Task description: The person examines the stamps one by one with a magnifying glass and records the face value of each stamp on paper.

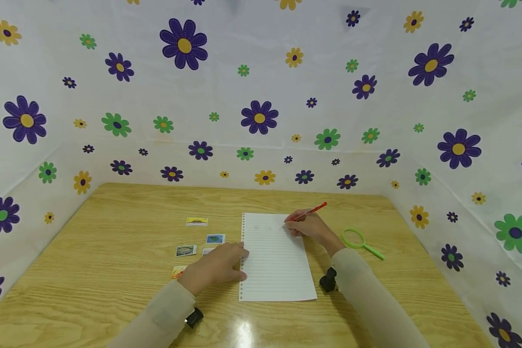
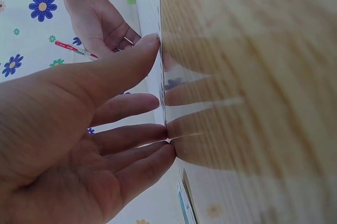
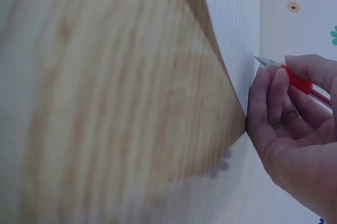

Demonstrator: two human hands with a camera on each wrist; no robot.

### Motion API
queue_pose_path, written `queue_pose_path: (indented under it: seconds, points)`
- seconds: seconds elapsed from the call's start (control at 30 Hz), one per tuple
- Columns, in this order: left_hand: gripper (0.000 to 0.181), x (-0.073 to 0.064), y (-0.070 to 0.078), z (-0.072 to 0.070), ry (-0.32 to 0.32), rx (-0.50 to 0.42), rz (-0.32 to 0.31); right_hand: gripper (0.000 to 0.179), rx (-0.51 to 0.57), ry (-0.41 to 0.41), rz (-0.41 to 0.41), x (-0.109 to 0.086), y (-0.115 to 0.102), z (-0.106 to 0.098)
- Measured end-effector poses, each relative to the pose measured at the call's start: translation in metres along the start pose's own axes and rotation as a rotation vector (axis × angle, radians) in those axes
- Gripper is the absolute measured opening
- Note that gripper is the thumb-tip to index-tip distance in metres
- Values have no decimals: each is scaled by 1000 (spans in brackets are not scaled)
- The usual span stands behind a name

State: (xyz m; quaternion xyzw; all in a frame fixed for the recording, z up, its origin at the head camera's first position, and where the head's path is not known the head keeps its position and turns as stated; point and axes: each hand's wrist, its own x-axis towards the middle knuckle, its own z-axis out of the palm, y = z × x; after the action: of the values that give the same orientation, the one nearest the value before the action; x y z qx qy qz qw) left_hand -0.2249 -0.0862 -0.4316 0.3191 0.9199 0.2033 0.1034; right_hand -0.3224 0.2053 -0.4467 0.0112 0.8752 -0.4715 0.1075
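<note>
A lined sheet of paper (image 1: 276, 268) with punched holes down its left side lies on the wooden table. My right hand (image 1: 310, 227) pinches a red pen (image 1: 317, 208) near its tip, above the upper right of the sheet. Faint writing shows on the top lines. In the right wrist view the pen's metal tip (image 3: 261, 61) points at the paper, and the side of the hand rests on it. My left hand (image 1: 219, 265) rests at the sheet's left edge, its fingers extended and touching the holed margin, as the left wrist view also shows.
Several small picture cards, among them a yellow one (image 1: 196, 221), a blue-green one (image 1: 216, 239) and one with an oval (image 1: 185, 250), lie left of the paper, partly behind the left hand. A green magnifying glass (image 1: 373, 251) lies to the right. Flower-printed cloth (image 1: 226, 87) surrounds the table (image 1: 91, 270).
</note>
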Motion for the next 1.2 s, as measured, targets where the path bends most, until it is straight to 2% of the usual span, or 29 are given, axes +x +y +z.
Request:
queue_pose_path:
  seconds: [0.33,0.57,0.83,0.93,1.07,1.2]
  points:
    - [45,1,-2,1,4,2,14,19,14,-16,-40,-2,0,-1]
    - [41,3,-3,2,7,4,23,19,30,-71,-73,-4,0,-5]
    - [49,2,-3,3,11,-10,13,23,-60,-79,-120,-16,-8,-14]
    - [45,2,-3,3,14,-5,19,22,-116,-59,-141,-18,-9,-16]
    - [37,3,-4,4,19,3,28,17,-174,-19,-211,-21,-10,-18]
    - [36,3,-4,4,22,5,30,14,-205,-2,-325,-23,-10,-21]
